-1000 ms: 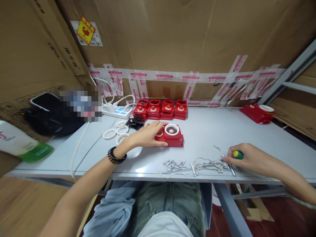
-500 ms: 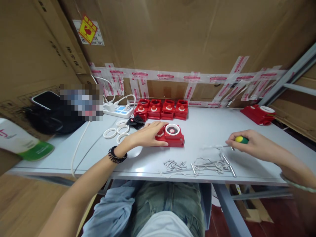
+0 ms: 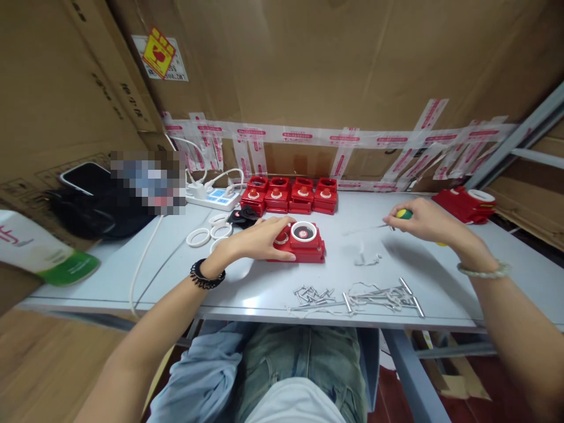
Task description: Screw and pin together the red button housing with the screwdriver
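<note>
**Caller:** Talk me through your hands.

**Me:** My left hand (image 3: 259, 238) lies flat over the near-left corner of the red switch box (image 3: 304, 244), fingers spread, pressing it onto the grey table (image 3: 379, 282). Not a pinch, more a pin-down. The box sits mid-table, right in front of me, white ring and dark centre facing up.

**Caller:** And the right?

**Me:** My right hand (image 3: 423, 220) is up off the surface, closed around a screwdriver (image 3: 399, 215) with a green and yellow handle. Its thin shaft points left toward the box, tip well short of it. The hands are well apart.

**Caller:** How does that box feel to you?

**Me:** I'd judge it light, hard plastic, stiff, with a smooth shell that could skate on this slick tabletop if pushed sideways. So a flat palm on the corner makes sense; the raised ring I'd leave alone, it looks like the part that could pop off or crack.

**Caller:** The driver?

**Me:** Light and rigid. Held at the fat handle, fingertips forward for control. The slim shaft could wander off a screw head, I reckon.

**Caller:** What's lying around?

**Me:** A scatter of screws (image 3: 312, 294) and metal pins with stringy bits along the near edge, loose white rings (image 3: 198, 237) to the left, four more red boxes (image 3: 288, 194) lined up at the back, and a power strip (image 3: 211, 198) beside them.
</note>
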`<state>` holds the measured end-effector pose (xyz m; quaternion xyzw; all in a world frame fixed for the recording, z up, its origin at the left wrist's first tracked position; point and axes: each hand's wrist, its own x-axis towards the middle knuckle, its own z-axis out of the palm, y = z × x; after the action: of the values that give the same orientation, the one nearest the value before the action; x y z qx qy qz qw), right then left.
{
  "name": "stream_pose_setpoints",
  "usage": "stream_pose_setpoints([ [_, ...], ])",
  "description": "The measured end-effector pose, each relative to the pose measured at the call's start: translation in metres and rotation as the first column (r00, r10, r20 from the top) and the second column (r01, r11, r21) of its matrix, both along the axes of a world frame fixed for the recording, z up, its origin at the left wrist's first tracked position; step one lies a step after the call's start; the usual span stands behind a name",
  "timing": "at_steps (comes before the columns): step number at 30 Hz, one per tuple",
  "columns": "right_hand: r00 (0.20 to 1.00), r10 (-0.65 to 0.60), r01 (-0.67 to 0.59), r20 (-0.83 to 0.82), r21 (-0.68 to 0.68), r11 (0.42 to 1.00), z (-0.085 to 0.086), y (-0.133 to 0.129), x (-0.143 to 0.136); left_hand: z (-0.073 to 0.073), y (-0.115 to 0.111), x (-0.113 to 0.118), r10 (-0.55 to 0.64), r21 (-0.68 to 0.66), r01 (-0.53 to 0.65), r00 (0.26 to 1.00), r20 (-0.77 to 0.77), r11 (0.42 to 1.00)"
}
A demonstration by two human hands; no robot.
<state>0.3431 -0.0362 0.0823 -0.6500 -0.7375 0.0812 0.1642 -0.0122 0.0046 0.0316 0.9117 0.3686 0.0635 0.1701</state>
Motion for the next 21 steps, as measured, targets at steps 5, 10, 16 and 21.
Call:
stream_pose_setpoints([
  [5,0.995,-0.052,0.061,0.091,-0.109,0.992,-0.034,0.019,0.022,-0.001,0.001,0.000,0.005,-0.003,-0.005,1.000,-0.022,1.000],
  [10,0.994,-0.035,0.057,0.103,-0.223,0.973,-0.054,0.017,0.035,-0.001,0.001,0.000,0.003,0.000,-0.003,1.000,-0.021,1.000],
  [16,1.000,0.013,-0.008,0.027,-0.176,0.984,-0.051,-0.011,0.023,-0.001,0.001,0.000,0.006,-0.006,-0.006,1.000,-0.001,1.000],
  [21,0.996,0.081,-0.085,-0.025,-0.320,0.944,-0.051,-0.031,0.004,-0.002,-0.001,0.002,-0.009,-0.001,0.009,0.999,0.035,1.000],
])
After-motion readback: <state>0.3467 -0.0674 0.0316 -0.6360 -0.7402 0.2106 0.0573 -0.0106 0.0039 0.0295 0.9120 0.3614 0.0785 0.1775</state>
